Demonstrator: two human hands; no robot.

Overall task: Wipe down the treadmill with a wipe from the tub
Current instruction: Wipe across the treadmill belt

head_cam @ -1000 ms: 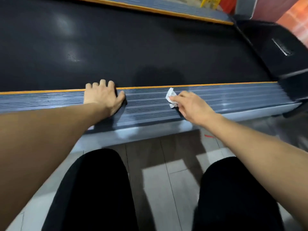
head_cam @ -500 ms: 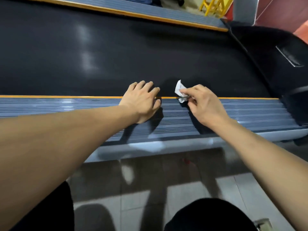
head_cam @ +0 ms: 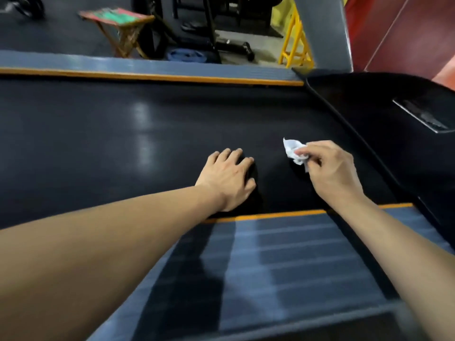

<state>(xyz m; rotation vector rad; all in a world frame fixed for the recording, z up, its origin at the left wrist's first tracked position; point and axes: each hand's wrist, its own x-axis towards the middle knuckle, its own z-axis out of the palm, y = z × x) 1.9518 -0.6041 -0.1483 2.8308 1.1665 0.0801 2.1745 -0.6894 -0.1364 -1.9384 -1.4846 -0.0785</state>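
White wipe (head_cam: pixel 294 151), crumpled small, sits right of frame centre, pinched at the fingertips of my right hand (head_cam: pixel 332 169). Most of the wad sticks out to the left of and beyond the fingers; only its near edge is caught in the pinch. I cannot tell whether the wipe touches the surface under it or hangs just above.

Under both hands: the black treadmill belt (head_cam: pixel 123 143), wide across the middle of the frame, with pale glare streaks left of centre.

Left hand (head_cam: pixel 229 179) lies palm down on the belt, fingers straight and together, holding nothing. It is near the right hand, apart from it, and clear of the wipe.

Both forearms cross the grey ribbed side rail (head_cam: pixel 295 262) with its orange strip in the lower half of the frame. Black motor cover (head_cam: pixel 394 114) at the right edge. Upper left, blurred: a folding stool (head_cam: pixel 118 23). Top right of centre: a yellow stand (head_cam: pixel 294 43).
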